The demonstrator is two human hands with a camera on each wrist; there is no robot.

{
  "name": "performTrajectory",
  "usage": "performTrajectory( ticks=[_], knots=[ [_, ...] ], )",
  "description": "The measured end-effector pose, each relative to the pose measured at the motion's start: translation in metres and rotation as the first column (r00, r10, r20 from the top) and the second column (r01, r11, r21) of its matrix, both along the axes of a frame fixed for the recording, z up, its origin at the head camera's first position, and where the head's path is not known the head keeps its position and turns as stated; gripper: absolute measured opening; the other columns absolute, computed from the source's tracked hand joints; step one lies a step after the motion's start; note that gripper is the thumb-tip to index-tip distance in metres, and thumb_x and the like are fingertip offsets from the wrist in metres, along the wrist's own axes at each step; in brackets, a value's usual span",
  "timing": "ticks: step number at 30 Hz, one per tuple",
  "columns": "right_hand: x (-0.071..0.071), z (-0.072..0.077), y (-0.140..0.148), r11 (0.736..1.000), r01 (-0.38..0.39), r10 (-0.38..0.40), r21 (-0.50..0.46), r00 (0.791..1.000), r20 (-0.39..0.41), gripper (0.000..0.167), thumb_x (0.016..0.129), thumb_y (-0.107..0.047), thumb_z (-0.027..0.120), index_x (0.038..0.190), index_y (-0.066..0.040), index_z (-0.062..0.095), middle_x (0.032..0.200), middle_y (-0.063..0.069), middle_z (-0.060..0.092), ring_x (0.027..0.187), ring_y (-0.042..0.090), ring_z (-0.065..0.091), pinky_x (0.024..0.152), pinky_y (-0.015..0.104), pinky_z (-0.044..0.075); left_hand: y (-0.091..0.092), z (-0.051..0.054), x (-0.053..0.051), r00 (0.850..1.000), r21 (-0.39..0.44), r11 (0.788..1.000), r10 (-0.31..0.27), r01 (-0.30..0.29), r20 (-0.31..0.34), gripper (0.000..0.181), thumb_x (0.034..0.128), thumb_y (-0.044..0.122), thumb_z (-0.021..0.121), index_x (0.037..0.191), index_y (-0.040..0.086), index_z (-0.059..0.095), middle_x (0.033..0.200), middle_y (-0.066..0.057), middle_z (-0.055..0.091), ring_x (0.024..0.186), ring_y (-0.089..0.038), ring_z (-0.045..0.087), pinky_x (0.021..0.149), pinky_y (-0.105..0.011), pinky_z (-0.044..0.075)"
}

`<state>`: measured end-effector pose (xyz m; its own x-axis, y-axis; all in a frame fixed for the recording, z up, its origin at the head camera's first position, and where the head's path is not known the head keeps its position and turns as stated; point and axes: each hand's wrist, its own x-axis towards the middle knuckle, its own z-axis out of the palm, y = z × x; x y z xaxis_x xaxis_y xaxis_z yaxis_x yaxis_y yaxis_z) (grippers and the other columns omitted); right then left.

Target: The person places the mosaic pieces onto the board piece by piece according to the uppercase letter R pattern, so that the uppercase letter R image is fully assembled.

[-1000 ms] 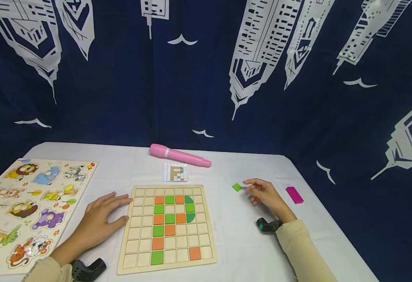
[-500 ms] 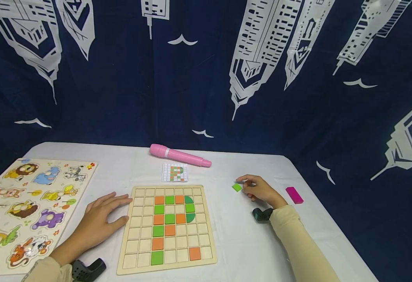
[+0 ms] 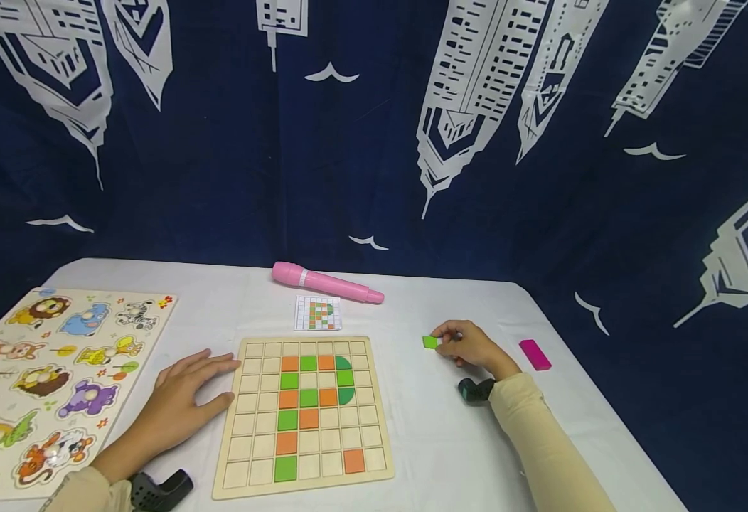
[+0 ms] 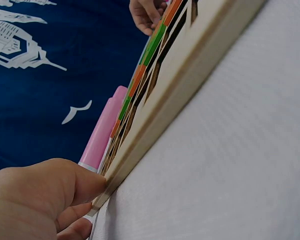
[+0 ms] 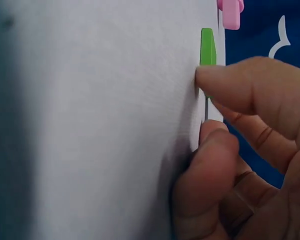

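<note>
Between thumb and index finger, my right hand (image 3: 470,346) pinches a green square tile (image 3: 429,343) at the table, right of the board. In the right wrist view the tile (image 5: 207,47) juts out past the thumb, while the other fingers curl loosely underneath. A wooden grid board (image 3: 329,439) lies in the middle, holding orange, light green and dark green pieces. Along its left edge rests my left hand (image 3: 185,395), fingers extended. Its thumb (image 4: 90,184) touches the board's side in the left wrist view.
Behind the board lie a small pattern card (image 3: 318,313) and a pink pen-like stick (image 3: 328,282). An animal puzzle board (image 3: 47,412) covers the table's left side. A magenta block (image 3: 535,354) sits right of my right hand. A dark blue curtain (image 3: 233,178) hangs behind.
My right hand has moved a little left to the green tile and now pinches it, tilting it slightly. The left hand and the board have stayed put.
</note>
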<state>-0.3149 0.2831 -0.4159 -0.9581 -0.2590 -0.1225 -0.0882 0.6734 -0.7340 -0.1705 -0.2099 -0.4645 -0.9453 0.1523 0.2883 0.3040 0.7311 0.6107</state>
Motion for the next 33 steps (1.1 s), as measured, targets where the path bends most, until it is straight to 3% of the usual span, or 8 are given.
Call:
performTrajectory(
  ticks=[6,16,25,33],
  knots=[
    [0.006,0.002,-0.004,1.0,-0.013,0.014,0.026,0.999,-0.034,0.022,0.093,-0.001,0.078,0.114,0.004,0.072,0.097,0.006,0.062,0.069,0.015,0.05,0.054,0.024,0.048,-0.001,0.0,0.0,1.0,-0.001,1.0,-0.002,0.002,-0.004,0.047,0.0942,0.021,0.081,0.139,0.009,0.072,0.151,-0.021,0.063,0.15,-0.051,0.038,0.116,-0.073,0.021],
    [0.032,0.001,-0.02,0.992,-0.128,0.126,-0.004,0.983,-0.132,0.021,0.091,0.001,0.076,0.111,0.004,0.072,0.096,0.006,0.072,0.075,0.017,0.058,0.058,0.024,0.05,0.0,0.0,0.0,1.0,-0.01,1.0,-0.003,0.002,-0.011,0.048,0.0942,0.021,0.08,0.139,0.008,0.071,0.151,-0.021,0.063,0.15,-0.051,0.039,0.116,-0.074,0.022],
    [0.058,0.004,-0.042,0.964,-0.265,0.26,0.004,0.941,-0.216,0.022,0.087,0.005,0.077,0.108,0.0,0.074,0.094,0.007,0.071,0.079,0.014,0.059,0.067,0.023,0.049,0.0,0.0,0.0,1.0,-0.004,1.0,0.001,-0.001,-0.008,0.048,0.0938,0.02,0.081,0.139,0.009,0.071,0.151,-0.02,0.063,0.15,-0.05,0.038,0.116,-0.073,0.021],
    [0.079,0.004,-0.059,0.932,-0.363,0.355,0.004,0.907,-0.225,0.021,0.087,0.005,0.079,0.106,-0.004,0.074,0.095,0.005,0.072,0.078,0.007,0.059,0.067,0.022,0.051,0.0,0.0,0.0,1.0,-0.011,1.0,-0.001,0.001,-0.011,0.048,0.0938,0.02,0.081,0.139,0.008,0.071,0.151,-0.02,0.063,0.15,-0.051,0.038,0.116,-0.074,0.021]
  ],
)
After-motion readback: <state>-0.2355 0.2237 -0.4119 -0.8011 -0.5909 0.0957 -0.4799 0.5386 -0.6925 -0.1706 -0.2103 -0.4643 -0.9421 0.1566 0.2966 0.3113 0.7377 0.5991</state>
